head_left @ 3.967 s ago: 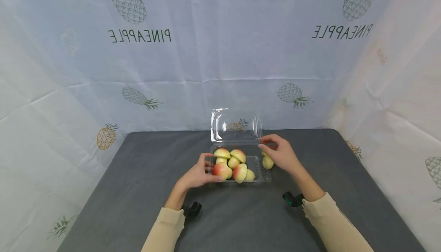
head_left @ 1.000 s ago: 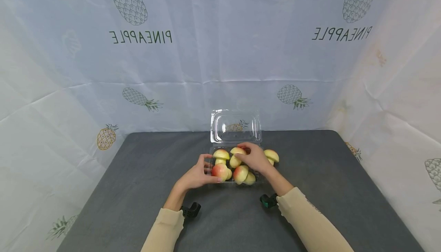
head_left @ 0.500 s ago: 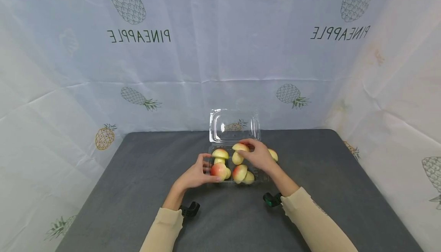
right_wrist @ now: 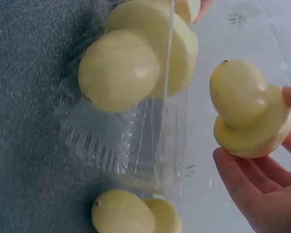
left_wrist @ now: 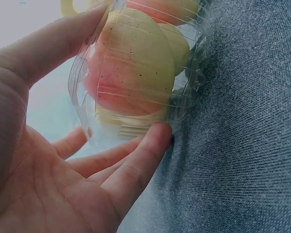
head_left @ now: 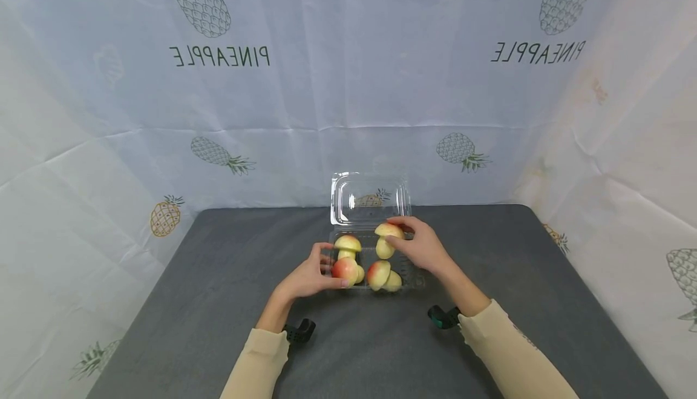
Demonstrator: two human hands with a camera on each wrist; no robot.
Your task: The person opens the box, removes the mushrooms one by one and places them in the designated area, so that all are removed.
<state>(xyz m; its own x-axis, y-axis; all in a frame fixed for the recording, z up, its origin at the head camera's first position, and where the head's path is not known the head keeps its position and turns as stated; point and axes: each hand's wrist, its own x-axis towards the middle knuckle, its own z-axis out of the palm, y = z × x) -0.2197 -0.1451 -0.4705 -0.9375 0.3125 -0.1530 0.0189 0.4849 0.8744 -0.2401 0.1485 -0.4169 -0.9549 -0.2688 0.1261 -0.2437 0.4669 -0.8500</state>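
Observation:
A clear plastic clamshell box (head_left: 402,261) stands on the table with its lid (head_left: 348,205) raised. My left hand (head_left: 305,278) grips the box's left end, thumb on one side and fingers on the other. Three mushroom-shaped pieces with yellow-red caps lie in the box: a back-left mushroom (head_left: 347,244), a front-left mushroom (head_left: 345,270) and a front-middle mushroom (head_left: 384,276). My right hand (head_left: 425,246) pinches another mushroom (right_wrist: 247,109) by its cap, above the box. One more mushroom (right_wrist: 123,213) rests outside the box's right end; the right hand hides it in the head view.
A dark grey cloth covers the table (head_left: 229,326). White pineapple-printed curtain (head_left: 348,84) hangs behind and at both sides. A black wrist camera (head_left: 301,330) sits at the left wrist, and another wrist camera (head_left: 443,317) at the right.
From beside the outside mushroom, my right hand reached into the box, took the back-middle mushroom, raised it and carried it rightward. My left hand stays on the box.

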